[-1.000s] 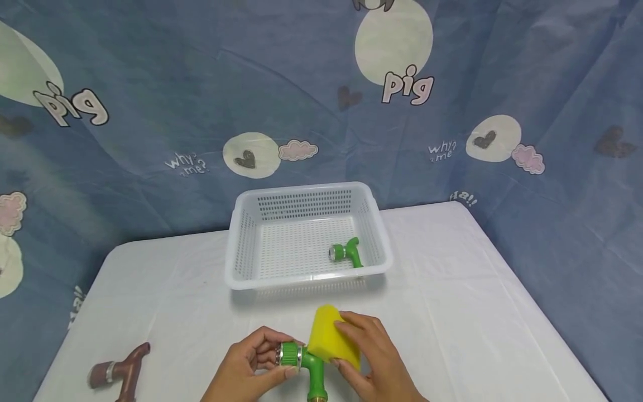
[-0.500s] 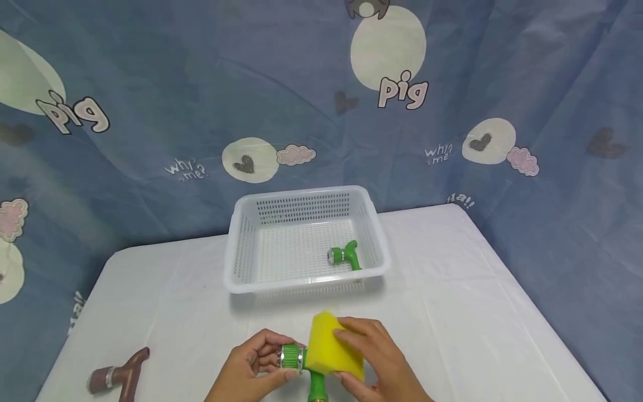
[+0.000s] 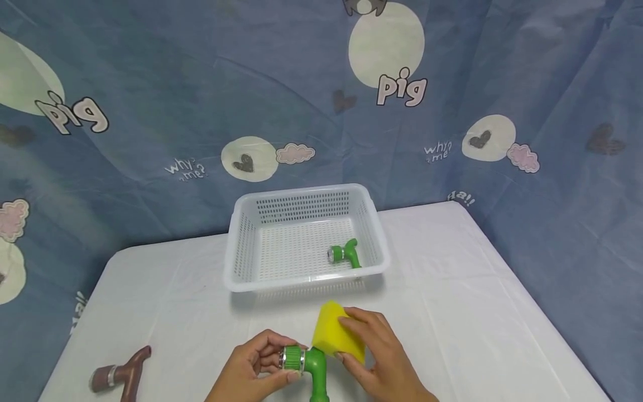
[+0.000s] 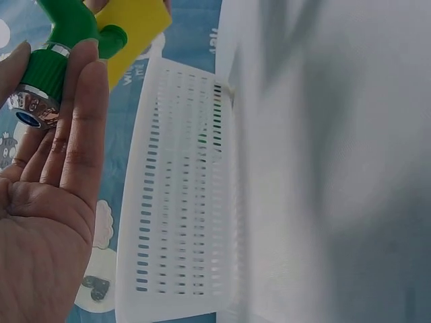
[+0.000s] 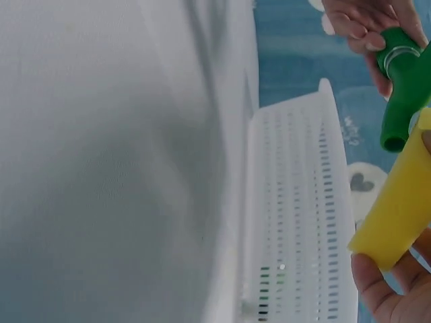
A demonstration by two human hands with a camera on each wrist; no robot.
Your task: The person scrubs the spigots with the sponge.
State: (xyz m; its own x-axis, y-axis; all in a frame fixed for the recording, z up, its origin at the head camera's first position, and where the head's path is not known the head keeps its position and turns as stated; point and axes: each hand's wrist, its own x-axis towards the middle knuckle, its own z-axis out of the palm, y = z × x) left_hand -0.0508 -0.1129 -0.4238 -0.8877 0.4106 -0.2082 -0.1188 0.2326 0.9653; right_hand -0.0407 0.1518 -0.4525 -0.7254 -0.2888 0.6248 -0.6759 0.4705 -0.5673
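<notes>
In the head view my left hand (image 3: pixel 253 365) pinches a green tap (image 3: pixel 316 368) by its ribbed collar, thumb on the near side and fingers behind. A silver ring caps the collar end, plain in the left wrist view beside the fingers (image 4: pixel 84 128). My right hand (image 3: pixel 384 352) grips a yellow sponge (image 3: pixel 339 332) between thumb and fingers, just right of the tap's bend. The sponge's lower left corner meets or nearly meets the green pipe; I cannot tell which. From the right wrist, the sponge (image 5: pixel 397 202) stands close to the tap's open spout (image 5: pixel 396 128).
Behind the hands stands a white perforated basket (image 3: pixel 306 282) with another green tap (image 3: pixel 346 254) lying in it. A brown tap (image 3: pixel 123 374) lies at the front left of the white-covered table (image 3: pixel 452 312). A blue printed cloth (image 3: pixel 301 84) hangs behind.
The sponge moved down over the tap's bend, then back up and to the right, uncovering the green pipe. The left hand keeps its hold on the collar.
</notes>
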